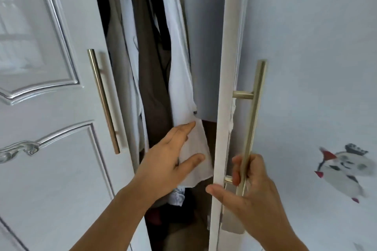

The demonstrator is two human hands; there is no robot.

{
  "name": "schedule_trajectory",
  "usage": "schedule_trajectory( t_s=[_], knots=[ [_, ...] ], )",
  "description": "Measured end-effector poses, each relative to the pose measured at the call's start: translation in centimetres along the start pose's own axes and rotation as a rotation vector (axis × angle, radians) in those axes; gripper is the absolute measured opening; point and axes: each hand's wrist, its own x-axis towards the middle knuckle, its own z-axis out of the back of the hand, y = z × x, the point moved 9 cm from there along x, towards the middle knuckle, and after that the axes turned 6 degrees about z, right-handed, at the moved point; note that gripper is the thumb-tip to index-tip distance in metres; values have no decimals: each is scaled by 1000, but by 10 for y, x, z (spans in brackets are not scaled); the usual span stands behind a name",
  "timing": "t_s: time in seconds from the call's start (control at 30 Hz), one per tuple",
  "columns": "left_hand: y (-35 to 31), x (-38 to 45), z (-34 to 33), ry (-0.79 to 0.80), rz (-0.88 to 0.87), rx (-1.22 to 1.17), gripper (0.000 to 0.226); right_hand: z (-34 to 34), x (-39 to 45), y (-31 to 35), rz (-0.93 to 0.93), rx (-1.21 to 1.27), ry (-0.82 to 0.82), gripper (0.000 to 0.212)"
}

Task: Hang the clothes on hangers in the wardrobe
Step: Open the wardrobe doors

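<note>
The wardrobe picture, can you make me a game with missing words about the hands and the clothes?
1. The right hand grips the gold metal bar handle of the white wardrobe ____.
2. The left hand, fingers straight, touches the hanging ____ shirt.
3. Just left of that shirt hangs a dark ____ garment.
4. The cartoon sticker on the right door wears a ____ hat.

Missing words: door; white; brown; red

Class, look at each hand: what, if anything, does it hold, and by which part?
The right hand grips the door handle near the bar's lower end. The left hand holds nothing; its straight fingers press flat against the white garment near the hem.
</note>
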Motion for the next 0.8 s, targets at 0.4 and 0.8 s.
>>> schedule_trajectory(
  t_s=[0.4,0.8],
  knots=[
    [-98,33,-76,124,-80,-153,73,121,-43,-38,-41,-21,-316,73],
    [-126,25,-114,228,-97,-122,66,167,-52,-50,129,-361,-589,30]
  ],
)
